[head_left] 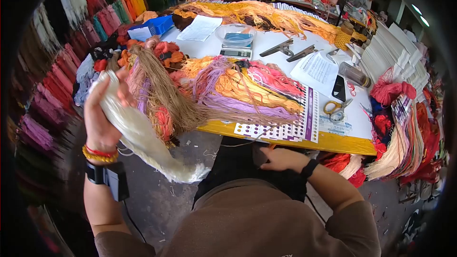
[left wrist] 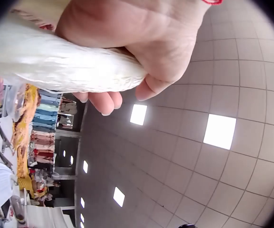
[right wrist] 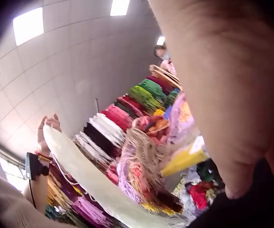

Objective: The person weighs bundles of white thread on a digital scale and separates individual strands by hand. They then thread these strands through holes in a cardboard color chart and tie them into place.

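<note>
Raised at the left in the head view, my left hand (head_left: 102, 119) holds a skein of glossy white thread (head_left: 143, 145). Its thumb and fingers lie around the upper end, and the skein hangs down toward my lap, its lower end loose. In the left wrist view the white skein (left wrist: 65, 66) runs beneath the palm, with fingertips showing below it. My right hand (head_left: 283, 158) is low over my dark trousers, below the table's front edge. A small dark piece and a bit of orange show at its fingers; I cannot tell whether it grips them.
Purple, yellow, pink and tan skeins (head_left: 238, 85) cover the table's near part, over colour cards (head_left: 309, 114). Behind are a scale (head_left: 235, 51), a blue box (head_left: 159, 24) and metal clips (head_left: 278, 47). Scissors (head_left: 335, 107) lie right. Hanging skeins (head_left: 62, 66) line the left side.
</note>
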### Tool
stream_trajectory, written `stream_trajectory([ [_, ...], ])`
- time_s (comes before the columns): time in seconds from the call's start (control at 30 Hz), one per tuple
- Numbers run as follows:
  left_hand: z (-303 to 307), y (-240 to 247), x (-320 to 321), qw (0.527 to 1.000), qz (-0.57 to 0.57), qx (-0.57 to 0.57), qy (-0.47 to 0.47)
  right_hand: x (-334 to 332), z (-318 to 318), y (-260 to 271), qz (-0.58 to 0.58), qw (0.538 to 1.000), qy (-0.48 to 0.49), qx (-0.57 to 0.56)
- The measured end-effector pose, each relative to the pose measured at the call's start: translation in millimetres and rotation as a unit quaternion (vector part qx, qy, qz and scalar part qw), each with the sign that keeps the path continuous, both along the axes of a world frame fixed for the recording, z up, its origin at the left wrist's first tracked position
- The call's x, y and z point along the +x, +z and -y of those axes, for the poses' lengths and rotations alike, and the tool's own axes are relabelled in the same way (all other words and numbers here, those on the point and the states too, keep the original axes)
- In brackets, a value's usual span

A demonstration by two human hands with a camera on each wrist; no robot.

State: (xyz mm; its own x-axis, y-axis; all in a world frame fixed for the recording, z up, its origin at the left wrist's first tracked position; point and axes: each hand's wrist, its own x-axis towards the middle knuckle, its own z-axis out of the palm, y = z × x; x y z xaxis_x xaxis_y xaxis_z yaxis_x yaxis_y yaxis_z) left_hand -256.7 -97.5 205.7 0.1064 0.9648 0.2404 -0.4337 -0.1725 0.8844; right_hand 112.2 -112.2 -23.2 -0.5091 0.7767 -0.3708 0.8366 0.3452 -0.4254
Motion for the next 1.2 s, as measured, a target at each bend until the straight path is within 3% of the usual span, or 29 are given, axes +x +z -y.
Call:
stream_trajectory([
  [0.13,-8.1,-36.1,-1.7,0.997,0.031,-0.072,0.011,-18.9,-21.4,-42.3,-0.102,0.991,-0.081,-0.027],
  [0.2,-12.5,-50.4,-8.9,0.995,0.043,-0.090,0.021,-29.2,-35.8,-51.8,-0.157,0.977,-0.096,-0.111],
  [0.23,-13.8,-57.0,-11.7,0.992,0.056,-0.106,0.030,-33.6,-39.9,-48.4,-0.196,0.945,-0.104,-0.242],
  [0.27,-13.8,-63.4,-13.4,0.992,0.059,-0.108,0.032,-40.1,-41.6,-45.2,-0.192,0.945,-0.103,-0.244],
  [0.33,-12.1,-74.4,-17.0,0.988,0.059,-0.134,0.044,-61.7,-41.1,-23.0,-0.270,0.933,0.017,-0.239],
  [0.47,-21.7,-91.5,-19.6,0.986,0.054,-0.153,0.035,-97.5,-72.2,27.1,-0.343,0.899,0.087,-0.259],
  [0.53,-32.9,-102.8,-15.7,0.982,0.080,-0.169,0.002,-102.4,-109.0,71.0,-0.329,0.903,0.087,-0.262],
  [0.6,-46.8,-116.5,-6.9,0.981,0.072,-0.175,-0.042,-100.4,-147.6,102.8,-0.339,0.920,0.006,-0.195],
  [0.67,-62.5,-131.7,0.7,0.968,0.078,-0.217,-0.100,-93.6,-196.1,144.5,-0.168,0.971,0.040,-0.167],
  [0.73,-79.6,-142.7,17.2,0.951,0.084,-0.249,-0.162,-86.8,-218.8,179.0,-0.091,0.990,0.040,-0.101],
  [0.8,-98.3,-153.5,35.8,0.933,0.072,-0.295,-0.191,-71.2,-251.7,170.1,-0.121,0.990,0.061,-0.046],
  [0.83,-110.4,-163.1,44.2,0.931,0.055,-0.295,-0.208,-64.4,-263.2,165.3,-0.090,0.989,0.037,0.116],
  [0.87,-123.4,-176.6,49.8,0.924,0.056,-0.293,-0.237,-57.7,-275.0,157.1,-0.057,0.959,0.011,0.276],
  [0.9,-134.2,-184.1,56.5,0.921,0.050,-0.315,-0.225,-50.3,-285.8,137.6,-0.060,0.958,-0.056,0.274],
  [1.0,-167.5,-206.3,69.0,0.925,0.014,-0.326,-0.193,-23.9,-317.1,73.6,0.028,0.959,-0.071,0.274],
  [1.07,-184.6,-226.1,70.6,0.920,0.031,-0.367,-0.134,-24.4,-321.5,62.1,0.049,0.962,-0.098,0.252],
  [1.2,-183.5,-224.1,70.8,0.922,0.030,-0.364,-0.131,-24.8,-351.4,45.5,0.073,0.966,-0.135,0.208],
])
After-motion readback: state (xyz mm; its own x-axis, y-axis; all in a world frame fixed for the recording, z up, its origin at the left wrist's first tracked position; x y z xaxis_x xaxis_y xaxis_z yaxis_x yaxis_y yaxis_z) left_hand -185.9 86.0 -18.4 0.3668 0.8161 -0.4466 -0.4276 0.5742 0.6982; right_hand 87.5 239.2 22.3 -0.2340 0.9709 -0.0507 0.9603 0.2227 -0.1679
